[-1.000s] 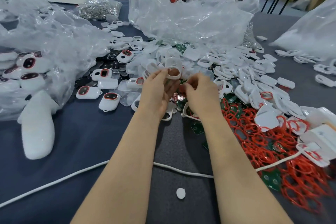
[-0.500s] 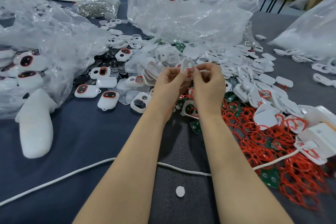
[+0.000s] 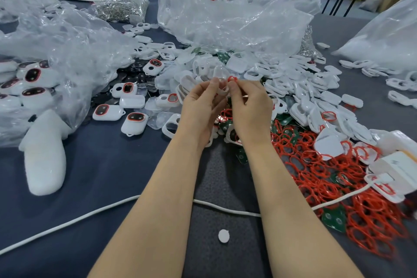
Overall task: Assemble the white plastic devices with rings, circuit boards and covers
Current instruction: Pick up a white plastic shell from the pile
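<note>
Head view: both hands are raised together over the middle of the worktop [image 3: 101, 176]. The left hand [image 3: 200, 106] pinches a pale plastic piece [image 3: 222, 89] at its fingertips. The right hand [image 3: 250, 110] pinches a red ring [image 3: 232, 78] right against that piece. A heap of loose red rings [image 3: 327, 176] lies toward the right edge, with green circuit boards [image 3: 334, 219] among them. White shells [image 3: 293, 88] are piled behind the hands. Assembled devices [image 3: 133, 119] lie toward the left edge, and a white cable [image 3: 90, 216] runs along the near edge.

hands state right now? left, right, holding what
Left hand: gripping a white plastic part.
Right hand: pinching a red ring.
</note>
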